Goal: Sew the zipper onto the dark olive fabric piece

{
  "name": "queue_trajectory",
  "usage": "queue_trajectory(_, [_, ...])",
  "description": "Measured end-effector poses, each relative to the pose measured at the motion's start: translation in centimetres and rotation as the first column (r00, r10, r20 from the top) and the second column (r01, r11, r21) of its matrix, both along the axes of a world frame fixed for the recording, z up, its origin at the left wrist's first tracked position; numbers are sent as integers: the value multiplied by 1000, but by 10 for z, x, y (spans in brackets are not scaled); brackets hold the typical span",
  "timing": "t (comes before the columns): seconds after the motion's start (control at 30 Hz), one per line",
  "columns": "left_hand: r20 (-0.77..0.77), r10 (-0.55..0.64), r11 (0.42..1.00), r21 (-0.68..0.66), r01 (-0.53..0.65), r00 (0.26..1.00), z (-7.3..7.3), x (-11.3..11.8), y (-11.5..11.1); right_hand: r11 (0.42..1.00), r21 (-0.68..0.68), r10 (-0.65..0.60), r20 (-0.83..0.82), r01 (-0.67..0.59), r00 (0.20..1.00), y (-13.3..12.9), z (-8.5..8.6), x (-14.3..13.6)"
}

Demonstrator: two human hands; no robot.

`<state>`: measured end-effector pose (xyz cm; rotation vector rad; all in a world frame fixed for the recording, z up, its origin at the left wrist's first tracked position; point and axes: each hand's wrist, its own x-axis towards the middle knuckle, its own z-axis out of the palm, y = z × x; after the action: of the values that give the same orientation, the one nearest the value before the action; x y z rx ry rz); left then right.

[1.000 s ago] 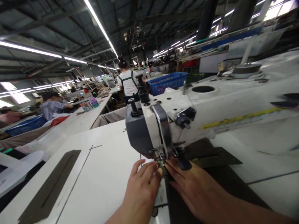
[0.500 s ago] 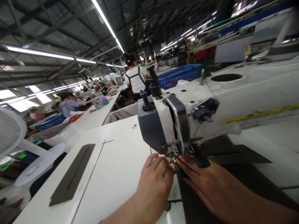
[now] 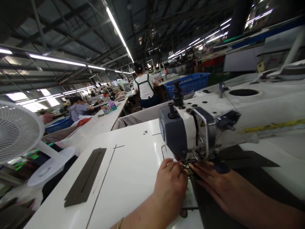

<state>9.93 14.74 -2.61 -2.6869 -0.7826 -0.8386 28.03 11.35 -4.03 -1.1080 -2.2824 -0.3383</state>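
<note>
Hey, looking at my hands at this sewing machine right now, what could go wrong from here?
1. Both the left hand and the right hand have fingertips right at the presser foot of the sewing machine; a slip could bring a finger under the needle.
2. The dark fabric lies under the right hand only; uneven pressure might skew the seam.
3. The view looks tilted toward the room, so the needle area may not be watched closely.

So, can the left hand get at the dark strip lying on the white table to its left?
Probably yes. The left hand rests by the needle; only bare white table separates it from the dark strip.
</note>
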Motion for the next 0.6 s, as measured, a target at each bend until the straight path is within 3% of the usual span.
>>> queue_trajectory(0.17, [-8, -16, 997, -74, 15, 1000, 0, -4, -2, 999, 42, 12, 3, -12, 1000, 1, 5, 2])
queue_trajectory(0.4, [49, -14, 1000, -9, 14, 999, -10, -3, 5, 998, 57, 39, -45, -37, 998, 7, 19, -1])
queue_trajectory(0.6, [36, -23, 999, -34, 25, 999, -10, -3, 6, 997, 64, 51, -33, -49, 998, 8, 19, 0])
